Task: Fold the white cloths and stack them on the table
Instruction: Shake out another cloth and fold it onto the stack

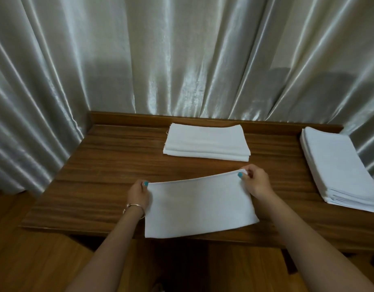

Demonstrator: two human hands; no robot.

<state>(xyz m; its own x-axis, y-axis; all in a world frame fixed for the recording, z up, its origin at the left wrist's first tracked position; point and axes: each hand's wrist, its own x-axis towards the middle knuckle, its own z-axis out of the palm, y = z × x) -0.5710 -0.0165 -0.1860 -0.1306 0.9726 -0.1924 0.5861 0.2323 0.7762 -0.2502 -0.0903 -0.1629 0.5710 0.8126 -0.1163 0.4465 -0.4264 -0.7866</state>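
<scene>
Pinching folded white cloth (199, 204) at lower centre, top corners held: left hand (138, 194) on left corner, right hand (255, 182) on right. Resting on wooden table (97, 175). Upper centre: folded stack (206, 143). Right edge: second stack (342, 169). Behind: silver curtain (182, 55).

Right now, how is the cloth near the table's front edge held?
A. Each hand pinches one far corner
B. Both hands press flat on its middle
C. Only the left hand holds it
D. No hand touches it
A: the left hand and the right hand each pinch a far corner of the cloth.
</scene>
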